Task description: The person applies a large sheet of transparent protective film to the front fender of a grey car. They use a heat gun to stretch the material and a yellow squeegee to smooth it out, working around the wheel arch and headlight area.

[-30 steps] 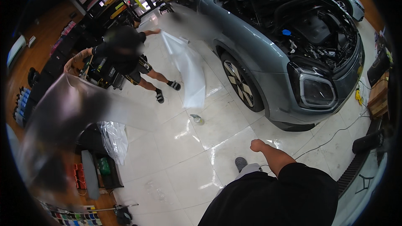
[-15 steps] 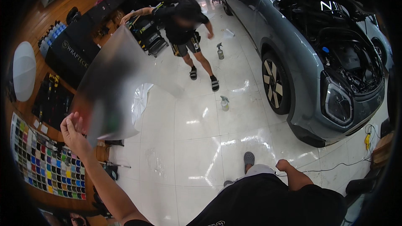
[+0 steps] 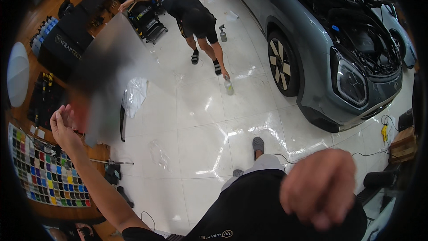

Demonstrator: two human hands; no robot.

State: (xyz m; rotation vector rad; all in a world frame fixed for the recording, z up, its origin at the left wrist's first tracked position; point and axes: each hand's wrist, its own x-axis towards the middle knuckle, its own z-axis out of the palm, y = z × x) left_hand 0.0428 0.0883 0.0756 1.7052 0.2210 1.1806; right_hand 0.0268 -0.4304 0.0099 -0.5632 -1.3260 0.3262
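My left hand [image 3: 67, 127], raised at the left, pinches the near edge of a large translucent film sheet [image 3: 111, 62]. The sheet hangs stretched between me and a co-worker [image 3: 194, 15], whose raised hand [image 3: 127, 5] has its far corner. That person bends down, other hand on a spray bottle [image 3: 228, 86] on the floor. Close in front of me at the lower right is my right hand [image 3: 318, 187]. It is blurred, its fingers seem curled, and whether anything lies in them does not show.
A grey car [image 3: 307, 58] with its hood up stands at the right. Another spray bottle [image 3: 223, 33] is behind the co-worker. Crumpled clear plastic [image 3: 134, 96] lies beneath the film. Colour swatches [image 3: 44, 167] line the left wall, and a cable [image 3: 370, 154] runs over the floor.
My right hand has come up from low at my side to near the camera. The co-worker has bent down and reached the nearer spray bottle. My left hand still has the film.
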